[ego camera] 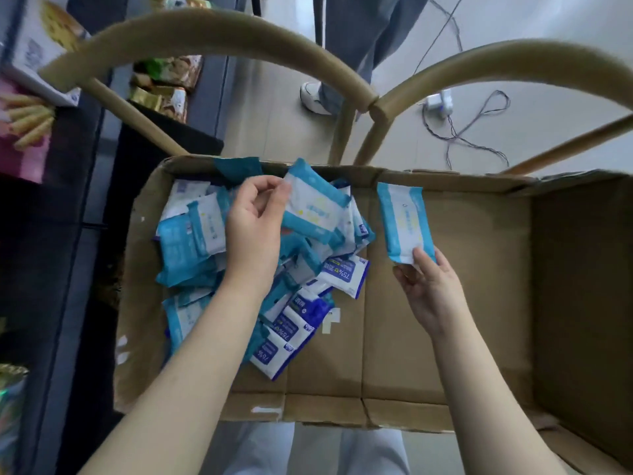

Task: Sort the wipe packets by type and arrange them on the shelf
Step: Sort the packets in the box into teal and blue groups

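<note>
A shallow cardboard box (445, 337) lies in front of me with a heap of wipe packets (191, 248) in its left half. Most packets are light blue and white; several dark blue and white ones marked 75% (342, 275) lie at the heap's near right. My left hand (253, 217) pinches one light blue packet (315, 207) above the heap, near the box's far wall. My right hand (428, 286) holds another light blue packet (404, 224) by its lower edge, raised over the bare right part of the box.
Two tan chair backs (219, 32) arch behind the box. Dark shelving (51, 234) with snack boxes (30, 53) runs down the left side. Another person's legs and white shoe (313, 97) stand on the floor beyond, near a charger and cables (442, 104).
</note>
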